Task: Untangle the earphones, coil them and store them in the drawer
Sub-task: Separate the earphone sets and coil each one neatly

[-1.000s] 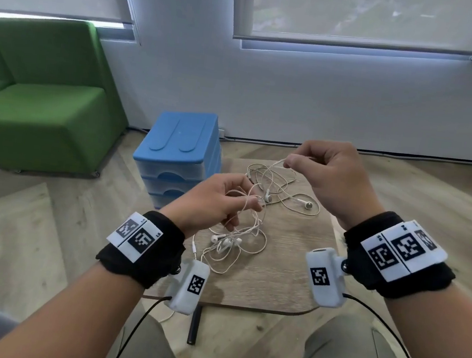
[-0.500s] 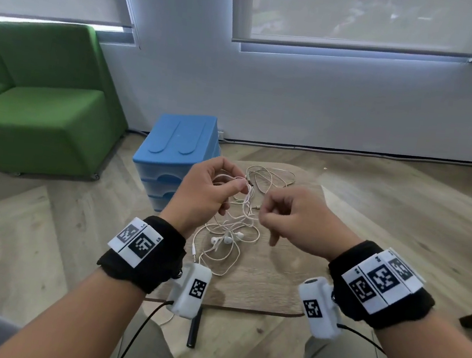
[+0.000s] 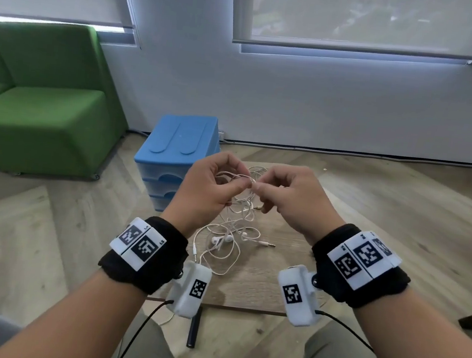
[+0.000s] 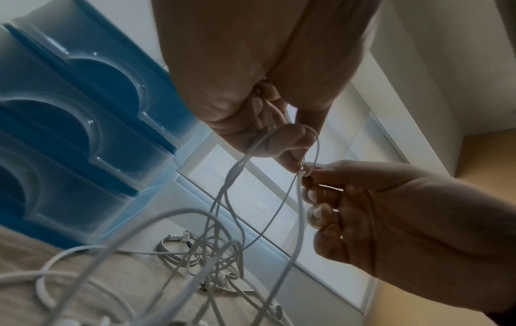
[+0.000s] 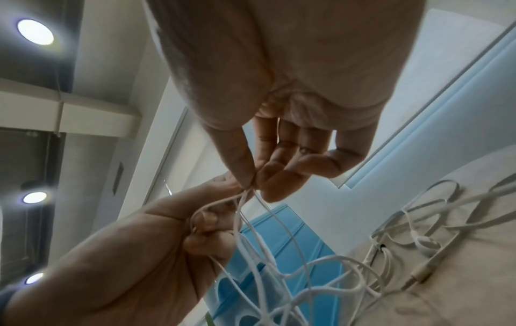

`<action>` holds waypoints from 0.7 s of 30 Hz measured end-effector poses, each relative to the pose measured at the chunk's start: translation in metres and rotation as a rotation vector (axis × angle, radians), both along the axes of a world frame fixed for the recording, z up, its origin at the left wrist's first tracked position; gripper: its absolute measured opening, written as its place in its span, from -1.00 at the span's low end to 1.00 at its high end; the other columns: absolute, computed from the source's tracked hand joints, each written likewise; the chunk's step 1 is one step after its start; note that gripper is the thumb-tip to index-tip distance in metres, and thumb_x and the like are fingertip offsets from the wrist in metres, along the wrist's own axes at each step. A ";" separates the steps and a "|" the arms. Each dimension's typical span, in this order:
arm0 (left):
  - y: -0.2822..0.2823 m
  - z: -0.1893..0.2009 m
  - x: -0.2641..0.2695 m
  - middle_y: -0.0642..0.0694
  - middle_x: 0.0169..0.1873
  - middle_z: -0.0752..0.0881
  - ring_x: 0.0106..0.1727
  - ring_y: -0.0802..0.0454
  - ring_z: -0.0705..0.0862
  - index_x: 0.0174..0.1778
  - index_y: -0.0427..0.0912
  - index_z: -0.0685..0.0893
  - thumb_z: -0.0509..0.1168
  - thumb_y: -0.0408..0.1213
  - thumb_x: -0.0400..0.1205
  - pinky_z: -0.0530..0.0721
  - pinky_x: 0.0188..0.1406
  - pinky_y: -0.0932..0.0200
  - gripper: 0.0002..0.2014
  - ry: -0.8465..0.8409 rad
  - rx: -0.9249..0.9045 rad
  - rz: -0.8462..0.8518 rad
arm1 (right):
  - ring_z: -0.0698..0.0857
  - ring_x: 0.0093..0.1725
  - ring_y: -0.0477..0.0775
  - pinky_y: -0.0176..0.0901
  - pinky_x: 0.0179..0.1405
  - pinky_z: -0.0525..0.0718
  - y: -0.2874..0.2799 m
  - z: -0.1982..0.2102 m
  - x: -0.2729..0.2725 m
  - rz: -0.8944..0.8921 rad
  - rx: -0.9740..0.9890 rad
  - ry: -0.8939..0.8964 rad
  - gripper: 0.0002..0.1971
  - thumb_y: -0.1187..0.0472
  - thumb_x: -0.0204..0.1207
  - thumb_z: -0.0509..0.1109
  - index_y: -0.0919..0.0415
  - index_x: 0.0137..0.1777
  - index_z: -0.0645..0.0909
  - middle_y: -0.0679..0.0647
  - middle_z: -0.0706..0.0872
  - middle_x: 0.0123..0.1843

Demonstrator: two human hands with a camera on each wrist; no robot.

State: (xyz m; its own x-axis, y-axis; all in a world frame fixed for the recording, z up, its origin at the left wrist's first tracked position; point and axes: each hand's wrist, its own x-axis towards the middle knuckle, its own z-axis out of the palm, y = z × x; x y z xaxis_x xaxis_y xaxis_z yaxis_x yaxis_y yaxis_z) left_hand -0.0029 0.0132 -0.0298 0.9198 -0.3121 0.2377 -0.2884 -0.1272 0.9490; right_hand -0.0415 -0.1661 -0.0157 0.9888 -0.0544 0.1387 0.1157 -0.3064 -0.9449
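A tangle of white earphones [image 3: 227, 232] lies on a small wooden table [image 3: 260, 287], with several strands lifted up to my hands. My left hand [image 3: 244, 183] pinches the lifted strands between thumb and forefinger, and more loops pass through its curled fingers [image 5: 206, 238]. My right hand [image 3: 258, 188] pinches the cord [image 5: 251, 187] at the same spot, fingertip to fingertip with the left. In the left wrist view the cable [image 4: 300, 209] hangs down from that pinch. A blue drawer unit [image 3: 178, 145] stands behind the table on the left, its drawers shut.
A green sofa [image 3: 36, 115] fills the left side by the wall. An earbud and a jack plug [image 3: 268, 244] rest on the tabletop. A black stick-like object [image 3: 192, 331] lies on the floor between my knees. Wood floor surrounds the table.
My right hand came in from the far right to meet the left. Both hands have risen and now pinch the cord at one spot; the strands lifted with them.
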 end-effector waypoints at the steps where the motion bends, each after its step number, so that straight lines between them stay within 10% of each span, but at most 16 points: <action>1: 0.001 -0.001 0.000 0.10 -0.32 0.74 -0.50 0.20 0.48 -0.08 -0.17 0.74 0.55 -0.37 0.63 0.46 -0.49 0.38 -0.89 -0.023 0.028 0.002 | 0.67 -0.46 0.08 -0.36 -0.51 0.53 0.000 0.000 0.001 -0.028 0.041 0.017 -0.87 0.37 0.51 0.55 0.44 -0.22 0.73 0.26 0.68 -0.38; 11: 0.001 -0.011 0.000 0.09 -0.18 0.81 -0.28 -0.05 0.65 -0.08 0.00 0.79 0.52 -0.34 0.66 0.65 -0.24 -0.04 -0.88 -0.171 0.119 0.022 | 0.54 -0.50 -0.04 -0.27 -0.54 0.46 -0.006 0.004 0.007 -0.190 0.242 0.051 -0.86 0.37 0.46 0.53 0.25 -0.32 0.74 0.15 0.63 -0.34; 21: 0.003 -0.015 0.001 0.31 -0.56 0.62 -0.55 0.23 0.37 -0.06 -0.06 0.83 0.46 -0.41 0.70 0.32 -0.49 0.41 -0.86 -0.196 0.105 0.079 | 0.70 -0.09 0.02 0.02 -0.05 0.47 -0.034 0.037 0.007 0.160 0.797 0.343 -0.65 0.07 0.74 0.14 0.02 -0.33 0.47 -0.03 0.61 -0.25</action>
State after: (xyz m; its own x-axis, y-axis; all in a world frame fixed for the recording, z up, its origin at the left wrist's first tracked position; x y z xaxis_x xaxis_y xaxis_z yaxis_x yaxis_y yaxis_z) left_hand -0.0022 0.0160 -0.0453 0.8819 -0.2735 0.3840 -0.4509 -0.2513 0.8565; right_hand -0.0345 -0.2005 0.0213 0.9731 0.1345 -0.1872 -0.2284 0.4540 -0.8612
